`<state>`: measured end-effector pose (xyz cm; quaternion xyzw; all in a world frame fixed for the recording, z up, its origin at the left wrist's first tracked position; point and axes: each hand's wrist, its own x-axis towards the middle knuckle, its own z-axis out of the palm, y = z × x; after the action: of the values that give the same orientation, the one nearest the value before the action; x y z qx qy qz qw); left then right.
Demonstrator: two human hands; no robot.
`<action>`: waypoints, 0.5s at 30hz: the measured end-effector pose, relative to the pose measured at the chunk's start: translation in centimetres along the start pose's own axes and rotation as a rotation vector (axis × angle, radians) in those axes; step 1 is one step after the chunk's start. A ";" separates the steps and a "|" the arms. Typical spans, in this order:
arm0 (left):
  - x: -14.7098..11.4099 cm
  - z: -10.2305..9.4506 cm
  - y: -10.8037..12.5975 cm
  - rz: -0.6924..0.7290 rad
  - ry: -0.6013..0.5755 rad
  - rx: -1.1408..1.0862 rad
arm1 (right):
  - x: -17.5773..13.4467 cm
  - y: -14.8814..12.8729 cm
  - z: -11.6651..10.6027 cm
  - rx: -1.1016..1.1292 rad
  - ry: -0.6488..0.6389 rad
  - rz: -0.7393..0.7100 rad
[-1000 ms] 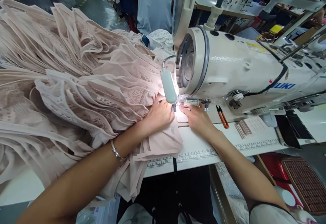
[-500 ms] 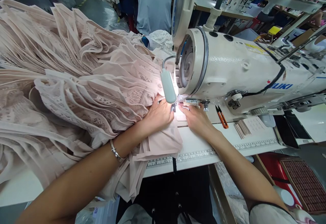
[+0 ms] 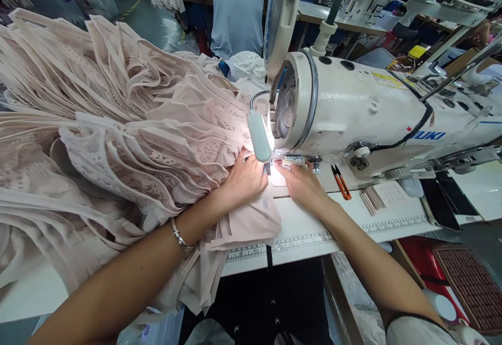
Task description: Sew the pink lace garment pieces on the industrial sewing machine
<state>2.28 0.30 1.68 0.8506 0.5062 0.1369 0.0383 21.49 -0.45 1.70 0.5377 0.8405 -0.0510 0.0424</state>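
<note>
My left hand [image 3: 246, 179] has its fingers curled down on a pale pink garment [image 3: 251, 222], just left of the needle area. The garment's loose end hangs toward the table's front edge. On the other side of the needle, my right hand [image 3: 303, 184] has thumb and fingers drawn together under the sewing machine [image 3: 345, 104]. Glare and the machine's fittings hide what its fingertips hold, if anything. A small green-grey lamp [image 3: 259, 137] lights the spot and covers part of the presser foot.
A deep pile of pink lace-trimmed garments [image 3: 129, 89] fills the left side. Orange thread snips [image 3: 341, 182], a stack of small labels [image 3: 372, 201] and a dark phone-like slab [image 3: 441, 204] lie at right. A printed ruler [image 3: 306, 240] runs along the front edge. Someone in blue [image 3: 237, 10] sits ahead.
The view has shifted slightly, so the pile and machine sit a little lower in the picture. Both hands stay at the needle with almost no visible movement.
</note>
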 end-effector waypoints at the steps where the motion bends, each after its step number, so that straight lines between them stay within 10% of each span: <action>1: 0.0 0.0 0.0 0.004 0.001 -0.001 | 0.0 0.0 0.1 -0.001 0.008 0.001; 9: 0.2 -0.8 -0.6 -0.017 0.038 0.004 | -0.1 -0.2 0.5 -0.098 0.195 -0.065; 15: 2.7 -1.2 -2.3 -0.293 0.071 0.062 | 1.0 0.9 1.0 -0.012 0.148 0.021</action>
<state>1.24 3.69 2.90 0.7630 0.6300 0.1442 0.0137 21.91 0.66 0.53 0.5487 0.8358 -0.0056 -0.0161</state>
